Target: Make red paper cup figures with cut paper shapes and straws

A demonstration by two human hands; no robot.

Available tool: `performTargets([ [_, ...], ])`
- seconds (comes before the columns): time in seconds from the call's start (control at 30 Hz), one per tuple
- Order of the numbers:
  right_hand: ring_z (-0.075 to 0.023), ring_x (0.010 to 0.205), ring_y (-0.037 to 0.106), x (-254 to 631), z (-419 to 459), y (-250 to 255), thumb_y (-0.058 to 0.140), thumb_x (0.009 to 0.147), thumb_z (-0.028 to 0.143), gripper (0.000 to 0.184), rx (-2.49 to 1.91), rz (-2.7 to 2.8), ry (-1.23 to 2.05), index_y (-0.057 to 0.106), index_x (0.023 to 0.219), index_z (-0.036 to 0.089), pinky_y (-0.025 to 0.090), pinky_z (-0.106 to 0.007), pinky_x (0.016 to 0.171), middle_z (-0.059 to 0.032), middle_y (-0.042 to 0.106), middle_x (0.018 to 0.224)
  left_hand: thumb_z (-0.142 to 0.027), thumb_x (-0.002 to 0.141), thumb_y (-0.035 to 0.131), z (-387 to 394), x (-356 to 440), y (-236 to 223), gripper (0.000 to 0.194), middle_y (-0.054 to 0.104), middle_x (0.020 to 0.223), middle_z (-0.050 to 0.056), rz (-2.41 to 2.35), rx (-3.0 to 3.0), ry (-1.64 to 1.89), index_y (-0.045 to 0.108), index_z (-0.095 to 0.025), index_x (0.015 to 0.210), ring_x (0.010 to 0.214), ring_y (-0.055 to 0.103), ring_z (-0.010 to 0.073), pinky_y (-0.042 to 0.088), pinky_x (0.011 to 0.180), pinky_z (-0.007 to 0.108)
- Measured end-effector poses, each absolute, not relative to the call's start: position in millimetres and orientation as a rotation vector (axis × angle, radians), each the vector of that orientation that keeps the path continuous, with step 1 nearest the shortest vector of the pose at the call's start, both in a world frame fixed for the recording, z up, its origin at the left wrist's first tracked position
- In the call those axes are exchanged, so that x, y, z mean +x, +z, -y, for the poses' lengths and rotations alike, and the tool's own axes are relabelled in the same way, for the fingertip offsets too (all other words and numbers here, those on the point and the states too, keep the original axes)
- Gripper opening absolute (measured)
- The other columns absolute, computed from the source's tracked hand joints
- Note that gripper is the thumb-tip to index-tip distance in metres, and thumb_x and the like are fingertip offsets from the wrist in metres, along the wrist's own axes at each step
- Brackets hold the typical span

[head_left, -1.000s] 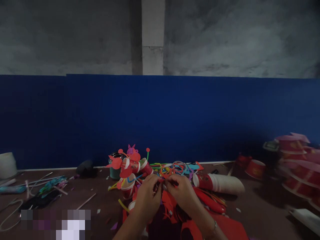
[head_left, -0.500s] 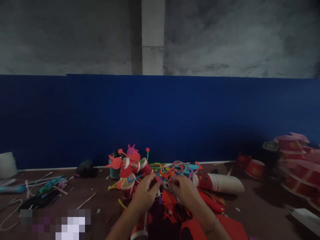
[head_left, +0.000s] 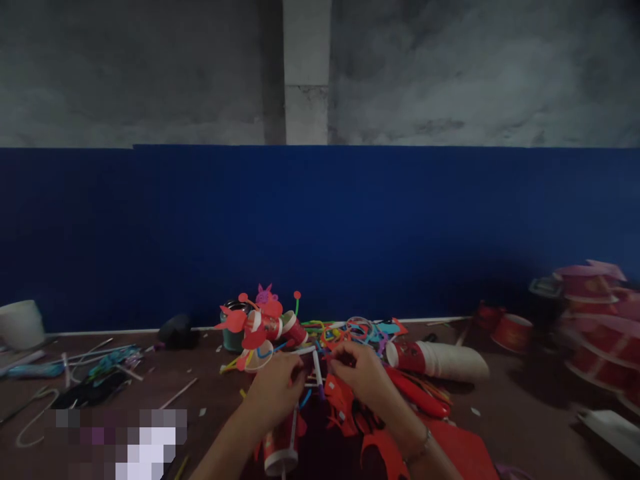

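My left hand (head_left: 277, 388) is closed around a red paper cup (head_left: 281, 445) with a thin white stick running through it. My right hand (head_left: 361, 374) pinches a small red piece close to the top of a white and purple straw (head_left: 317, 370) that stands between the hands. Both hands work over a heap of red paper cut-outs (head_left: 350, 417) on the dark table (head_left: 505, 417). Just behind the hands stands a cluster of red decorated cups (head_left: 263, 328) with paper shapes and curly coloured straws (head_left: 353, 331).
A stack of red and white cups (head_left: 437, 361) lies on its side to the right. More red cups and bowls (head_left: 593, 320) are piled at the far right. Straws and strips (head_left: 95, 363) lie at the left, with a white roll (head_left: 21, 324). A blue panel (head_left: 320, 227) backs the table.
The left hand has dropped lower and now grips the red cup with its stick. The straw between the hands now stands upright. The view has shifted slightly.
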State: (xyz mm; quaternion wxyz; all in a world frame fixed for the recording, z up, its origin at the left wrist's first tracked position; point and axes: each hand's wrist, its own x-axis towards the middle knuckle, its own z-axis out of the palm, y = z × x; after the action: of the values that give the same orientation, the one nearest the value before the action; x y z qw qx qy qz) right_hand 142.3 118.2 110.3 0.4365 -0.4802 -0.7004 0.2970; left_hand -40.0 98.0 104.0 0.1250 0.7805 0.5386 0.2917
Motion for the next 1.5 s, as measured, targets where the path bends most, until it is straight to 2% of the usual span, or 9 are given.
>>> performTargets([
  [0.1,-0.0146,0.057,0.056,143.1,-122.9,106.1,0.056,0.065,0.019,0.006,-1.192,1.711,0.770,0.061,0.063,0.017,0.042,-0.024,0.055,0.0003,0.062,0.059,-0.006,0.077,0.043,-83.0,-49.2,82.2,0.021,0.066,0.086,0.011,-1.708,2.412,0.700,0.062,-0.015,0.081,0.088,0.059,0.0276,0.044,0.081,0.044],
  [0.17,-0.0144,0.057,0.056,141.4,-123.9,104.1,0.056,0.064,0.018,0.005,-1.194,1.689,0.802,0.061,0.062,0.017,0.042,-0.024,0.056,0.0010,0.061,0.058,-0.006,0.080,0.040,-75.5,-52.7,63.9,0.025,0.065,0.097,0.013,-1.761,2.548,0.769,0.061,-0.015,0.092,0.095,0.058,0.0287,0.044,0.083,0.047],
  [0.3,-0.0145,0.057,0.055,135.6,-124.8,98.2,0.058,0.063,0.020,0.005,-1.207,1.615,0.857,0.062,0.061,0.017,0.042,-0.024,0.056,0.0013,0.061,0.057,-0.008,0.084,0.036,-69.6,-52.4,41.4,0.027,0.063,0.092,0.011,-1.665,2.639,1.139,0.055,-0.016,0.101,0.082,0.061,0.0227,0.052,0.071,0.037],
  [0.43,-0.0139,0.056,0.054,130.9,-127.0,92.4,0.057,0.063,0.022,0.007,-1.194,1.586,0.882,0.061,0.059,0.017,0.041,-0.024,0.055,0.0015,0.060,0.056,-0.005,0.082,0.035,-60.9,-42.3,44.3,0.029,0.063,0.086,0.009,-1.476,2.777,1.386,0.053,-0.016,0.102,0.074,0.061,0.0208,0.053,0.064,0.034],
  [0.63,-0.0157,0.059,0.057,123.5,-123.7,93.0,0.058,0.062,0.022,0.006,-1.165,1.555,0.912,0.062,0.062,0.017,0.043,-0.025,0.057,-0.0004,0.063,0.059,-0.011,0.090,0.034,-46.3,-28.8,44.0,0.023,0.063,0.084,0.008,-1.222,2.900,1.487,0.054,-0.015,0.102,0.075,0.061,0.0177,0.053,0.069,0.029],
  [0.77,-0.0153,0.057,0.057,118.4,-120.5,92.1,0.056,0.062,0.019,0.005,-1.141,1.557,0.990,0.061,0.061,0.017,0.043,-0.025,0.056,0.0000,0.063,0.057,-0.014,0.093,0.032,-50.0,-23.2,32.2,0.025,0.063,0.085,0.007,-1.214,2.838,1.623,0.056,-0.016,0.101,0.079,0.061,0.0165,0.052,0.073,0.028],
  [0.9,-0.0145,0.056,0.057,116.3,-119.1,92.2,0.055,0.061,0.017,0.007,-1.124,1.566,1.040,0.062,0.061,0.017,0.043,-0.024,0.056,0.0009,0.063,0.056,-0.016,0.094,0.032,-55.8,-17.6,24.3,0.026,0.063,0.081,0.006,-1.111,2.817,1.774,0.057,-0.017,0.097,0.073,0.059,0.0158,0.050,0.067,0.028],
  [1.27,-0.0133,0.055,0.054,114.3,-117.1,94.2,0.056,0.059,0.018,0.006,-1.115,1.559,1.114,0.062,0.062,0.016,0.041,-0.024,0.056,0.0016,0.060,0.056,-0.015,0.095,0.031,-52.8,-15.3,35.6,0.027,0.063,0.077,0.004,-1.127,2.878,1.770,0.058,-0.016,0.091,0.068,0.059,0.0140,0.048,0.065,0.027],
  [1.5,-0.0122,0.054,0.053,114.0,-117.6,92.0,0.057,0.060,0.018,0.005,-1.095,1.543,1.140,0.061,0.063,0.017,0.040,-0.023,0.053,0.0029,0.060,0.055,-0.016,0.095,0.028,-51.6,-14.0,38.4,0.030,0.062,0.077,0.004,-1.143,2.846,1.765,0.058,-0.016,0.094,0.068,0.057,0.0142,0.048,0.065,0.028],
])
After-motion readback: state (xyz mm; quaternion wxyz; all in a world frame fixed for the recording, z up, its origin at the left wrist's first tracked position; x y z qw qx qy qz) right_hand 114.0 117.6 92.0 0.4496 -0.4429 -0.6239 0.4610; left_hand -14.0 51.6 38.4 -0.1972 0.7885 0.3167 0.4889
